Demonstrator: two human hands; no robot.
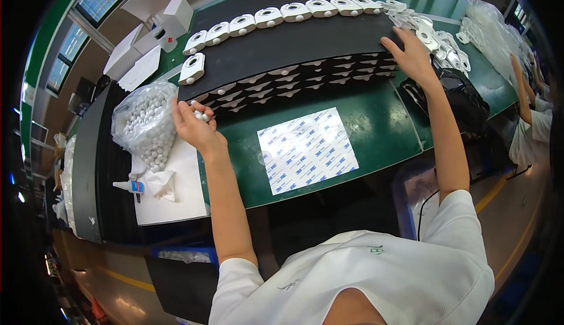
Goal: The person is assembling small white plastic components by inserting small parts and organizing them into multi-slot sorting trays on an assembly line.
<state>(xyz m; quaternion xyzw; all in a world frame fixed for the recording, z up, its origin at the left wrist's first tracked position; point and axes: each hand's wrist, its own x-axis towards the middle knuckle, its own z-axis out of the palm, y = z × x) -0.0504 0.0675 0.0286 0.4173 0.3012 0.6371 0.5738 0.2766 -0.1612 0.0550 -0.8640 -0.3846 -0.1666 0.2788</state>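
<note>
My left hand [198,130] is cupped, palm up, around a few small white balls [202,116]. It is beside a clear plastic bag [143,123] full of the same balls. My right hand [413,59] has its fingers and thumb apart at the right end of a stack of black boards [282,52], next to a heap of loose white plastic parts [437,46]. Along the far edge of the top board runs a row of white parts with round holes [268,17], most with a ball at the front. One such part [192,69] sits at the left end.
A patterned white sheet [308,150] lies on the green table [376,113] before me. At left are a small glue bottle [127,187], crumpled tissue [160,184] and white boxes [176,14]. A black bag [464,99] and clear plastic wrapping [496,34] lie right, near another person's arm [520,87].
</note>
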